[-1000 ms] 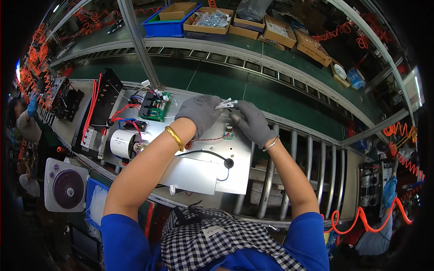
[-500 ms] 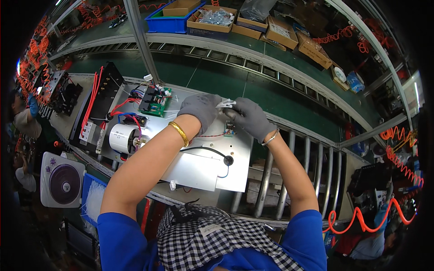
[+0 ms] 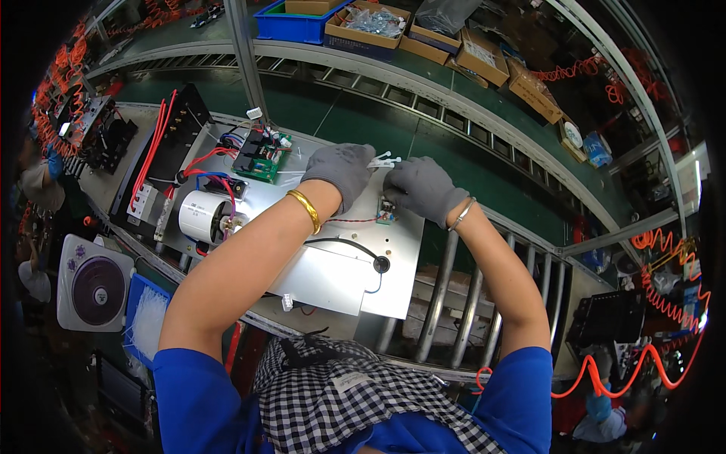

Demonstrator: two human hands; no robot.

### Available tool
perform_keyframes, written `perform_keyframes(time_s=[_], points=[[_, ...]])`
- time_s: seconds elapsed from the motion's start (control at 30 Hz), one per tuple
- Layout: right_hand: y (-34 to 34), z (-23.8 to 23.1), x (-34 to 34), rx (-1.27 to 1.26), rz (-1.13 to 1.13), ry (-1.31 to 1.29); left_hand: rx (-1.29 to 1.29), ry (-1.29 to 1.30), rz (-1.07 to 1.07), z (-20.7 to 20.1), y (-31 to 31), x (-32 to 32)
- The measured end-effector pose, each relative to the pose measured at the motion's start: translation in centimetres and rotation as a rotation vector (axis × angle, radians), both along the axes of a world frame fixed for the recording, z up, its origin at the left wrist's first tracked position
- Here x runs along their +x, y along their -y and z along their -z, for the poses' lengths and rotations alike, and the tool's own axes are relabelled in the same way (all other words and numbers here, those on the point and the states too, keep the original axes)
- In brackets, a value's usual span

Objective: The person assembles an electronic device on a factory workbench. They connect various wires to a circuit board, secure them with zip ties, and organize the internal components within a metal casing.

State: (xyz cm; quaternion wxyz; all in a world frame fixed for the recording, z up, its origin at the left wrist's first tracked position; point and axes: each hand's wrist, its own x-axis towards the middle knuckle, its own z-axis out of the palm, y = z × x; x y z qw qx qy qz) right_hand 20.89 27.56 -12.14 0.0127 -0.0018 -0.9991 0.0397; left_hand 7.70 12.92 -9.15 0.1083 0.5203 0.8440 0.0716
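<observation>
The left hand (image 3: pixel 342 172) grasps white strips (image 3: pixel 384 161) near the plate (image 3: pixel 395 293)'s far edge; whether the right hand (image 3: pixel 423 188), just beside them, grips one, I cannot tell. A light, steady pinch should prevent drops.

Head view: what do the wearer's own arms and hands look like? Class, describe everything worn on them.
The left grip and right grip each wear a grey glove. There is a gold-coloured bangle on the left and a slim silver-coloured one on the right. The short sleeves are blue.
</observation>
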Motion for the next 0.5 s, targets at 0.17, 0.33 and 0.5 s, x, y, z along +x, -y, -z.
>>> perform_keyframes(time_s=[0.17,0.33,0.5], points=[[0.8,-1.6,-1.5,0.132,0.005,0.189,-0.020,0.013,0.000,-0.6,0.2,0.2],[0.6,-1.2,-2.0,0.166,0.024,0.196,-0.013,0.015,-0.001,-0.5,0.1,0.1],[0.7,-1.4,-2.3,0.199,-0.042,0.204,0.013,0.000,-0.003,-0.4,0.1,0.1]])
